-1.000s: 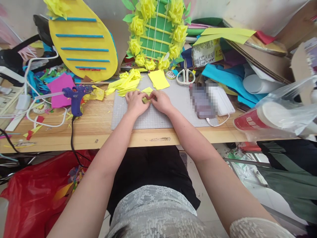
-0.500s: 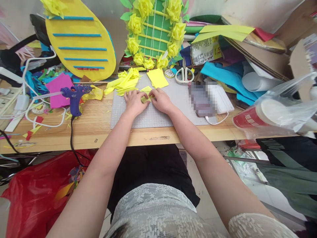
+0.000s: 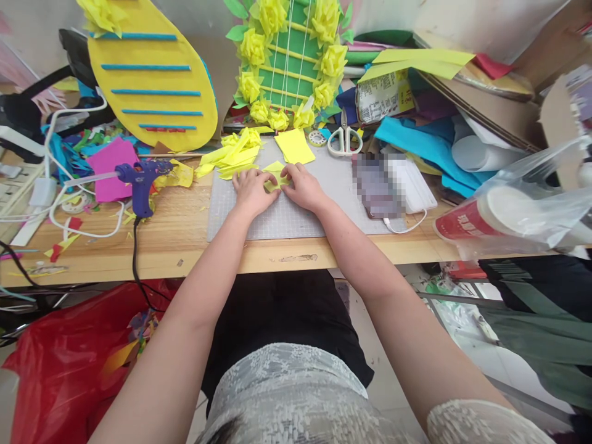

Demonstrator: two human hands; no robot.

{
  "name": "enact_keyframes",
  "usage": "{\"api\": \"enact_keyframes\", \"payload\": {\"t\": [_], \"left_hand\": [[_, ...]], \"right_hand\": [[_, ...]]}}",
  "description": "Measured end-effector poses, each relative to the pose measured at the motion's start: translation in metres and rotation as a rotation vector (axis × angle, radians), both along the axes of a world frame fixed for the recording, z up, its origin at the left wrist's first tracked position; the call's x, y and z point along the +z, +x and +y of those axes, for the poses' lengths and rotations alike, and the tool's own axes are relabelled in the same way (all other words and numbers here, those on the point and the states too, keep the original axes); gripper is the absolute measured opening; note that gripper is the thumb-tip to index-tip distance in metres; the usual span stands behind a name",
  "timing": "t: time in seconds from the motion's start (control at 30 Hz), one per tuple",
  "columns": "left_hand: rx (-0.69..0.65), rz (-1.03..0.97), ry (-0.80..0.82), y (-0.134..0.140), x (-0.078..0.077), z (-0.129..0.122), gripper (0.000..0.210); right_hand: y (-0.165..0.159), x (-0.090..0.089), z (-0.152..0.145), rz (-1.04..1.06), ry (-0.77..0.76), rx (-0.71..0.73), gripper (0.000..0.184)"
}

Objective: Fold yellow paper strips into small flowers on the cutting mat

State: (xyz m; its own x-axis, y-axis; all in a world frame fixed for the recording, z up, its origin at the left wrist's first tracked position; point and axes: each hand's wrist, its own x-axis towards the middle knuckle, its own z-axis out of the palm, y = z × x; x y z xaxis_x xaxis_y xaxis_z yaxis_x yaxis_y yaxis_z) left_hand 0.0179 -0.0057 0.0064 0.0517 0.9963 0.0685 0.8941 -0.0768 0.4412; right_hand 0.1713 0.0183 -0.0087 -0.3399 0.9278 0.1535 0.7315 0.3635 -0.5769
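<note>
Yellow paper (image 3: 274, 166) on grey mat (image 3: 287, 222), between left hand (image 3: 252, 187) and right hand (image 3: 301, 185). Both touch it; can't tell if either grip pinches. Best: keep edges even, press softly, so paper won't tear.

craft workspace, wooden table (image 3: 180, 209), glue gun (image 3: 142, 185), scissors (image 3: 345, 137), gridded cutting mat (image 3: 291, 223), magenta paper (image 3: 110, 168)

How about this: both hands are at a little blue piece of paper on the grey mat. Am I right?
Not quite: the piece of paper is yellow, not blue, as the head view shows. The left hand and right hand are indeed both at it, on the grey mat.
</note>
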Motion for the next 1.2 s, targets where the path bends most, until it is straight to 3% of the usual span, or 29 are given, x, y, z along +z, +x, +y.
{"api": "enact_keyframes", "payload": {"t": [0.37,0.63,0.87,1.2], "left_hand": [[-0.017,0.007,-0.023,-0.003,-0.001,0.0,0.023],[-0.023,-0.007,-0.016,-0.005,0.002,-0.001,0.025],[-0.081,-0.133,0.019,-0.024,0.008,-0.002,0.038],[-0.075,-0.118,0.021,-0.022,0.001,0.009,0.028]], "right_hand": [[0.003,0.002,0.0,0.031,-0.024,0.034,0.028],[0.006,-0.002,0.005,0.077,0.006,-0.053,0.031],[-0.002,0.006,-0.004,0.16,-0.072,0.081,0.029],[-0.007,0.001,-0.002,0.088,-0.078,0.042,0.02]]}}
